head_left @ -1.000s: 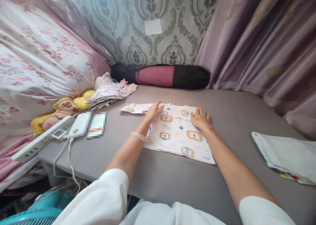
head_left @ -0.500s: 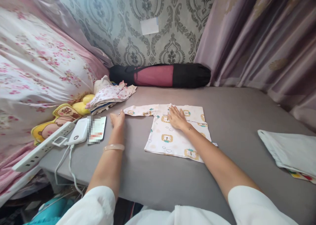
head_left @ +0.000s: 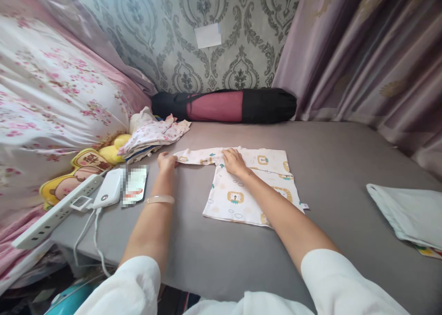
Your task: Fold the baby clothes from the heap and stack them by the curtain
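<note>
Right hand (head_left: 235, 162) and forearm (head_left: 286, 218) are covering part of the shirt (head_left: 235, 197). Pixelation is masking much of the phone (head_left: 140, 186). The right edge is cutting off the folded cloth (head_left: 410, 211).

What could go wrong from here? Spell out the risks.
The sleeve of the lion-print top might crease between the left hand at its end and the right hand near the shoulder. The smartphone lies close beside the left forearm, which could nudge it. A white cable runs from the power bank over the edge of the grey surface; a snag might drag the bank.
</note>
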Tool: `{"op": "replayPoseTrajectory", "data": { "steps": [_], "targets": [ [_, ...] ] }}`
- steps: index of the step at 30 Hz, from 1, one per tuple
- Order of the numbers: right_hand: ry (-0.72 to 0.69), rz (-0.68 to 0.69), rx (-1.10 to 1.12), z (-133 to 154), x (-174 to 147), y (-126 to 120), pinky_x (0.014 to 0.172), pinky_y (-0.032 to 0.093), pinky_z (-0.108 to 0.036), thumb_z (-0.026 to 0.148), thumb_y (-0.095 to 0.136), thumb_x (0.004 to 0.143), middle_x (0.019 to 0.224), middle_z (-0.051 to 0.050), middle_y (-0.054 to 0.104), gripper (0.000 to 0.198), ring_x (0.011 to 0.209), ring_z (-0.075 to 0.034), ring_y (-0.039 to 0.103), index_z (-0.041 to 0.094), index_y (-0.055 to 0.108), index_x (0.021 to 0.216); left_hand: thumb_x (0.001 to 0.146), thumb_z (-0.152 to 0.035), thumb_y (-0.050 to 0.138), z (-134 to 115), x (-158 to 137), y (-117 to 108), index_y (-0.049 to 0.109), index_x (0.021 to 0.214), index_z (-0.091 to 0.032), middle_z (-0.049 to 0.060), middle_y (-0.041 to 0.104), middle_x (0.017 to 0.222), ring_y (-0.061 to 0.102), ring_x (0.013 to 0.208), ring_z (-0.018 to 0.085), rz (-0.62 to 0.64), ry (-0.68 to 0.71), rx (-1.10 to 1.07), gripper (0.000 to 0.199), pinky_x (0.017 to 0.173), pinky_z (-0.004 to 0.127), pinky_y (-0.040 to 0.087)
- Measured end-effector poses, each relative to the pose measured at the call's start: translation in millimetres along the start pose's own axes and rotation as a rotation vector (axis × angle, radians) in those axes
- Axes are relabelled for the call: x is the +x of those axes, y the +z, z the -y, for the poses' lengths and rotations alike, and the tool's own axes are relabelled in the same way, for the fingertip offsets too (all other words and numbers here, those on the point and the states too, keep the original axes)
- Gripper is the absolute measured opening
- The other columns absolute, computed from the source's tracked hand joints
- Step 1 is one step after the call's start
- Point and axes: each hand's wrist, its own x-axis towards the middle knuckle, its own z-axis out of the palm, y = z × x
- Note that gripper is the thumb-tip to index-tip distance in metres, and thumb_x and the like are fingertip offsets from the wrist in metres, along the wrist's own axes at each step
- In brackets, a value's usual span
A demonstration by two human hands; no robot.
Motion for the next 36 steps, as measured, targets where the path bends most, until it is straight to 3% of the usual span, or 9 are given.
{"op": "replayPoseTrajectory", "data": {
  "steps": [6,11,17,20,27,30,33,36],
  "targets": [
    [0.111,-0.006,-0.033,7,8,4,0.097,0.035,-0.038,0.034,0.036,0.099,0.126,-0.010,0.055,0.036,0.116,-0.028,0.045,0.024,0.060,0.124,0.059,-0.002,0.055,-24,6,0,0.067,0.090,-0.012,0.000,0.056,0.066,0.059,0.061,0.013,0.059,-0.078,-0.195,0.035,0.057,0.026,0.054],
    [0.155,-0.026,-0.070,15,7,9,0.097,0.033,-0.039,0.035,0.035,0.099,0.127,-0.012,0.052,0.037,0.115,-0.029,0.043,0.023,0.059,0.125,0.054,-0.006,0.051,-51,9,1,0.070,0.095,-0.011,0.001,0.062,0.072,0.061,0.068,0.012,0.021,0.034,-0.475,0.045,0.068,0.026,0.054],
    [0.185,-0.061,-0.094,27,7,13,0.098,0.029,-0.042,0.042,0.037,0.098,0.130,-0.016,0.050,0.045,0.115,-0.031,0.040,0.018,0.051,0.134,0.055,-0.007,0.051,-85,3,10,0.069,0.099,-0.013,0.006,0.071,0.088,0.066,0.078,0.017,0.099,0.146,-0.688,0.048,0.071,0.028,0.057],
    [0.202,-0.066,-0.109,31,11,15,0.096,0.029,-0.043,0.050,0.036,0.097,0.130,-0.017,0.050,0.052,0.115,-0.032,0.040,0.016,0.051,0.133,0.058,-0.006,0.051,-102,-4,14,0.069,0.103,-0.012,0.008,0.071,0.097,0.067,0.083,0.017,0.168,0.197,-0.721,0.049,0.076,0.028,0.057],
    [0.230,-0.062,-0.115,37,15,16,0.097,0.031,-0.045,0.058,0.031,0.096,0.129,-0.019,0.052,0.061,0.118,-0.034,0.041,0.014,0.052,0.134,0.064,-0.009,0.052,-127,-26,35,0.069,0.108,-0.010,0.007,0.069,0.093,0.067,0.086,0.018,0.248,0.289,-0.668,0.047,0.080,0.033,0.056],
    [0.236,-0.023,-0.091,36,15,11,0.099,0.031,-0.046,0.056,0.033,0.096,0.132,-0.019,0.051,0.060,0.122,-0.034,0.041,0.013,0.052,0.134,0.064,-0.009,0.051,-130,-40,42,0.069,0.105,-0.012,0.005,0.070,0.092,0.067,0.084,0.017,0.266,0.333,-0.670,0.045,0.081,0.032,0.056],
    [0.219,0.051,-0.004,27,15,1,0.104,0.032,-0.045,0.042,0.041,0.096,0.136,-0.018,0.051,0.049,0.128,-0.033,0.040,0.015,0.052,0.135,0.065,-0.008,0.050,-129,-58,48,0.069,0.104,-0.011,0.005,0.070,0.090,0.066,0.081,0.016,0.286,0.371,-0.659,0.044,0.081,0.032,0.055],
    [0.232,0.038,0.307,9,13,-10,0.107,0.034,-0.039,0.026,0.043,0.094,0.138,-0.013,0.054,0.044,0.130,-0.026,0.045,0.018,0.052,0.137,0.068,-0.008,0.051,-125,-78,58,0.070,0.102,-0.011,0.004,0.069,0.084,0.066,0.078,0.016,0.313,0.407,-0.649,0.039,0.079,0.030,0.055]
  ]
}}
